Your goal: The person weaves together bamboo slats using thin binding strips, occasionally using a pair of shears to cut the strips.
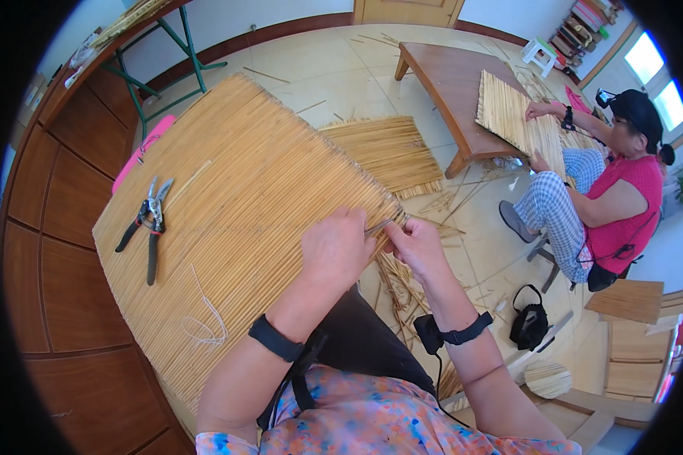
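A large mat of straw-coloured stalks point(228, 174), bound along its rim, lies tilted in front of me. At its right-hand corner my left hand point(338, 246) rests on the mat with its fingers closed. What they hold is hidden. Close beside it my right hand point(417, 246) pinches the mat's bound edge between thumb and fingers. A thin, dark sliver-like thing point(378, 226) shows between the two hands, too small to name. Pruning shears point(150, 220) with dark handles lie on the left part of the mat. Below them curls a loose white thread point(209, 322).
A second stalk mat point(387, 155) and scattered stalks point(410, 292) lie on the floor beyond and beside me. To the right, a seated person point(622, 182) handles another mat point(508, 114) at a low brown table point(440, 83). Wooden cabinets point(76, 250) stand at my left.
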Motion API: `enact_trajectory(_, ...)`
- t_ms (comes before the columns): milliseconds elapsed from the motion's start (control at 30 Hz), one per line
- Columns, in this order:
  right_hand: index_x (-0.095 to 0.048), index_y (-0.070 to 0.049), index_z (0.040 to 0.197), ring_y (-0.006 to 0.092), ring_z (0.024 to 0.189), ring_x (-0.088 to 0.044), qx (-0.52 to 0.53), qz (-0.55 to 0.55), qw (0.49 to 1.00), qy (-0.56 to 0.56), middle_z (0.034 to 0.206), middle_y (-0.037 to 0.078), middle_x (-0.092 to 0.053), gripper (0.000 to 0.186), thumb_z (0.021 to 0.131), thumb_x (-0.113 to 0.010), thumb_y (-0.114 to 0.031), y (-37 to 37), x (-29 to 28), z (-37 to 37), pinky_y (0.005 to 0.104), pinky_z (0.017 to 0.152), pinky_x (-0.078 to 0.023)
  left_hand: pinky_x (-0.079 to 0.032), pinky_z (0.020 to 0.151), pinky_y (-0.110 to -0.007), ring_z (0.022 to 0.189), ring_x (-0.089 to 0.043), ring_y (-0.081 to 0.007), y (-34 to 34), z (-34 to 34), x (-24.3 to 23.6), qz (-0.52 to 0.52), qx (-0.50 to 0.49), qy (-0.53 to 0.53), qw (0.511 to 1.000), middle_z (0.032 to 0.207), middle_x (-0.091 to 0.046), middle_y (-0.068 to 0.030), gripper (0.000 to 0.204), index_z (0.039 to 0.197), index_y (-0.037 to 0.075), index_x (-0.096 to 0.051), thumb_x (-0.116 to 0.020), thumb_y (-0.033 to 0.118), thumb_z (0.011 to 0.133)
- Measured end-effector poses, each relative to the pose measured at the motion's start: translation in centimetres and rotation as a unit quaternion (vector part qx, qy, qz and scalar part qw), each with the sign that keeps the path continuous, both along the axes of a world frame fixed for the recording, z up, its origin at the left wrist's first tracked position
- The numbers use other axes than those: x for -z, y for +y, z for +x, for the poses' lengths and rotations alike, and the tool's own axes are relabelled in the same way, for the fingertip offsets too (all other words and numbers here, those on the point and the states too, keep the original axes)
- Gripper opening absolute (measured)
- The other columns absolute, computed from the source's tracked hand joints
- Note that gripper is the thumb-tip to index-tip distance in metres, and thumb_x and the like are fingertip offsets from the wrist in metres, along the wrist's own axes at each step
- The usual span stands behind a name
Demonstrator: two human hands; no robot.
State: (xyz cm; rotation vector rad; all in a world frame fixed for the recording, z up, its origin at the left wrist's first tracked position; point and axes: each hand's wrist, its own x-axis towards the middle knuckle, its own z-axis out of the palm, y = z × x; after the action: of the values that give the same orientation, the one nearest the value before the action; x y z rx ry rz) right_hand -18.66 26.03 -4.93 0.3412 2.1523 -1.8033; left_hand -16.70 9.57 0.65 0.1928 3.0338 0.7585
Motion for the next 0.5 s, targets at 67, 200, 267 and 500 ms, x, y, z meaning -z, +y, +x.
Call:
enact_trajectory(67, -0.068, 0.001, 0.08, 0.0078, 0.055, -0.054, -0.007, 0.052, 0.998, 0.015, 0.066, 0.005, -0.064, 0.028, 0.09, -0.069, -0.025, 0.0, -0.2, -0.2, 0.0234, 0.049, -0.041, -0.054, 0.07, -0.045, 0.082, -0.067, -0.0336, -0.1, 0.1, 0.1, 0.008, -0.001, 0.004, 1.0, 0.091, -0.065, -0.0136, 0.025, 0.089, 0.005, -0.063, -0.075, 0.023, 0.076)
enact_trajectory(200, -0.068, 0.001, 0.082, 0.0082, 0.056, -0.055, -0.04, -0.034, 0.999, 0.004, 0.066, 0.003, -0.064, 0.027, 0.089, -0.07, -0.025, 0.5, -0.6, -0.4, 0.0235, 0.05, -0.041, -0.052, 0.065, -0.043, 0.075, -0.065, -0.0335, -0.4, 0.2, 1.0, 0.044, -0.009, 0.029, 0.999, 0.081, -0.064, -0.0138, 0.028, 0.082, 0.006, -0.061, -0.079, 0.026, 0.074)
enact_trajectory(267, -0.068, 0.001, 0.083, 0.0078, 0.056, -0.055, -0.051, -0.055, 0.997, 0.001, 0.067, 0.003, -0.064, 0.026, 0.09, -0.07, -0.024, 0.3, -0.6, -0.3, 0.0234, 0.05, -0.041, -0.052, 0.064, -0.042, 0.074, -0.065, -0.0332, -0.6, 0.2, 1.0, 0.047, -0.011, 0.032, 0.998, 0.08, -0.064, -0.0136, 0.028, 0.081, 0.006, -0.061, -0.08, 0.025, 0.073)
enact_trajectory(500, -0.068, 0.0, 0.089, 0.0068, 0.056, -0.054, -0.043, -0.094, 0.994, 0.026, 0.07, 0.002, -0.063, 0.019, 0.092, -0.067, -0.019, 0.3, 0.1, 0.1, 0.0227, 0.05, -0.041, -0.052, 0.063, -0.042, 0.072, -0.065, -0.0323, -0.1, 0.1, 1.3, 0.022, -0.001, 0.07, 0.997, 0.079, -0.064, -0.0117, 0.024, 0.08, 0.007, -0.062, -0.078, 0.023, 0.071)
